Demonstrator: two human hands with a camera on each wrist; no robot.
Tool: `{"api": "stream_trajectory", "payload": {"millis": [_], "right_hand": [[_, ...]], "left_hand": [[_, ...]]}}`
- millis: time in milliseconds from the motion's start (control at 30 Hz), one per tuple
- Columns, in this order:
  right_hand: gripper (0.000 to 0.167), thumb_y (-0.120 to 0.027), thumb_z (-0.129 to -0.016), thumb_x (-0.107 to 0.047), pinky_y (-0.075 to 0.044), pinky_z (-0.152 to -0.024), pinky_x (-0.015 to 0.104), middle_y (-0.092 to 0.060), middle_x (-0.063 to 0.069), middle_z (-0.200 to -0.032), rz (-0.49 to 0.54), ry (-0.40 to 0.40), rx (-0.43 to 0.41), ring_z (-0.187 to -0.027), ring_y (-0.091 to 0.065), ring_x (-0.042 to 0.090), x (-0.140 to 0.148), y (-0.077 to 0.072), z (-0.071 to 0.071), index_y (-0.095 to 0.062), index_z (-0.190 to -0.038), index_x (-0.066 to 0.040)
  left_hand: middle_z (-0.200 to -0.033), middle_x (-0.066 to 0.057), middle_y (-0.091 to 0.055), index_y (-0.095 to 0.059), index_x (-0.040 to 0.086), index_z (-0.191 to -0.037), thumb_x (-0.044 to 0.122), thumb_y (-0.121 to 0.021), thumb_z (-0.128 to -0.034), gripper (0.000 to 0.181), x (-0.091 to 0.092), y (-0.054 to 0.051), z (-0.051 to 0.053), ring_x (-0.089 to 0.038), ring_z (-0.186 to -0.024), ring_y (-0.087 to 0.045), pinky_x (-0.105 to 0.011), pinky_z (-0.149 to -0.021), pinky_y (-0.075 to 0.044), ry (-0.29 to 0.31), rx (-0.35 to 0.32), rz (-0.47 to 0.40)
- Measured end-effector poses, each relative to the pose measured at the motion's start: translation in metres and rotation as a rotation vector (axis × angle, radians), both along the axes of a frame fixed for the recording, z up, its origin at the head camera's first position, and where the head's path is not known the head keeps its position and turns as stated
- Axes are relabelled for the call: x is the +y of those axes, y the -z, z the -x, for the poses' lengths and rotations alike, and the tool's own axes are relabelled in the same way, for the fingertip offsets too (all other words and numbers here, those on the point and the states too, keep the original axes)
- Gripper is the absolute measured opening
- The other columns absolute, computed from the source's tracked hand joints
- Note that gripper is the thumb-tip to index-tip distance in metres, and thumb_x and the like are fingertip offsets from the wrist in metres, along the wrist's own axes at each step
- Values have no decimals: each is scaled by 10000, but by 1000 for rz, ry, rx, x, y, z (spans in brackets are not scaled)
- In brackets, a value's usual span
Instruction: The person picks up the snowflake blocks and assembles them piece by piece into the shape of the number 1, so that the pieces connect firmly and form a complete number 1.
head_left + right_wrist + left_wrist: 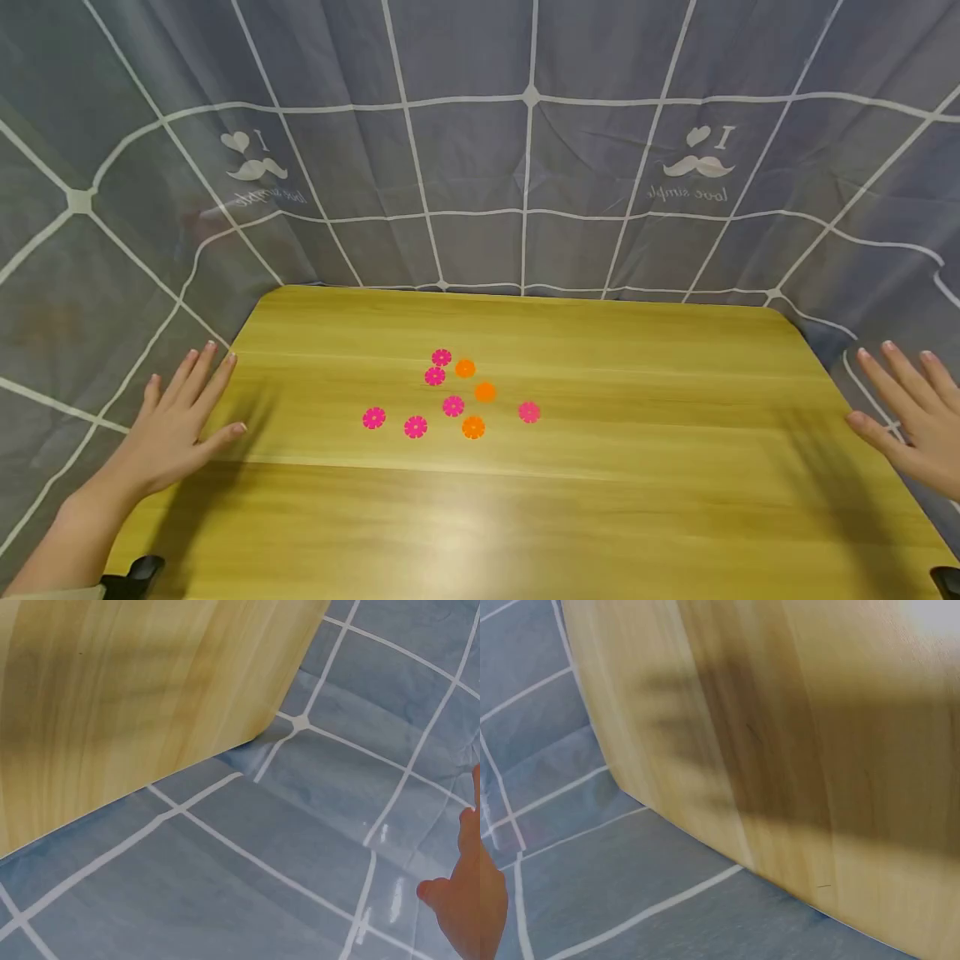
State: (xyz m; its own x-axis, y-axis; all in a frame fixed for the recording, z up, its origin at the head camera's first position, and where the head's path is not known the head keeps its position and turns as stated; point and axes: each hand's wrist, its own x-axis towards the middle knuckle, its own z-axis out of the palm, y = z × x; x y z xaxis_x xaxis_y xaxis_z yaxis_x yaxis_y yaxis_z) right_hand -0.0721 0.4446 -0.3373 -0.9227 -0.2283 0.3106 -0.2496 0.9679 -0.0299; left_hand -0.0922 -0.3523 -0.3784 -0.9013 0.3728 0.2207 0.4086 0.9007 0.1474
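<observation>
Several pink discs (453,406) with notched edges lie flat around the middle of the wooden table (637,500). Three orange discs (485,392) lie among them. My left hand (176,425) is held over the table's left edge, fingers spread and straight, holding nothing. Over the right edge is my right hand (918,417), its fingers also spread, with nothing in it. Both hands are well apart from the discs. Only a bit of the left hand (490,907) shows in the left wrist view; part of the right hand (457,900) shows in the right wrist view.
A grey-blue curtain (472,158) with white grid lines hangs behind the table and along both sides. Shadows of the hands fall on the wood near the left and right edges. Dark bands are partly visible at both lower corners of the head view.
</observation>
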Motion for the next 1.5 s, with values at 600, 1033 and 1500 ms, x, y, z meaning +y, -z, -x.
{"api": "stream_trajectory", "payload": {"millis": [600, 1033, 1500], "right_hand": [[640, -689, -855, -178, -467, -821, 347, -489, -6, -1322, 435, -166, -413, -1102, -489, 88, -78, 2, 41, -388, -1413, -91], [509, -702, -837, -131, -540, -749, 269, -531, 281, -1161, 827, -309, -767, -985, -579, 294, -207, 61, 105, -502, -1247, 93], [367, -786, -725, -35, -418, -626, 223, -500, 137, -853, 723, -296, -781, -732, -455, 178, -279, 96, 117, -607, -1024, 78]], "left_hand": [[-1368, -306, -368, -364, -41, -1385, 263, -642, -891, 643, 54, 7, 16, -508, -1109, -466, -598, -804, -462, -35, -403, -414], [-1250, -296, -493, -480, -106, -1275, 151, -702, -839, 552, 104, 44, 47, -375, -1014, -570, -464, -856, -499, 60, -543, -539], [-869, -68, -586, -640, -45, -1052, 136, -783, -749, 381, 130, 62, 59, -181, -745, -475, -322, -674, -445, 57, -421, -383]]}}
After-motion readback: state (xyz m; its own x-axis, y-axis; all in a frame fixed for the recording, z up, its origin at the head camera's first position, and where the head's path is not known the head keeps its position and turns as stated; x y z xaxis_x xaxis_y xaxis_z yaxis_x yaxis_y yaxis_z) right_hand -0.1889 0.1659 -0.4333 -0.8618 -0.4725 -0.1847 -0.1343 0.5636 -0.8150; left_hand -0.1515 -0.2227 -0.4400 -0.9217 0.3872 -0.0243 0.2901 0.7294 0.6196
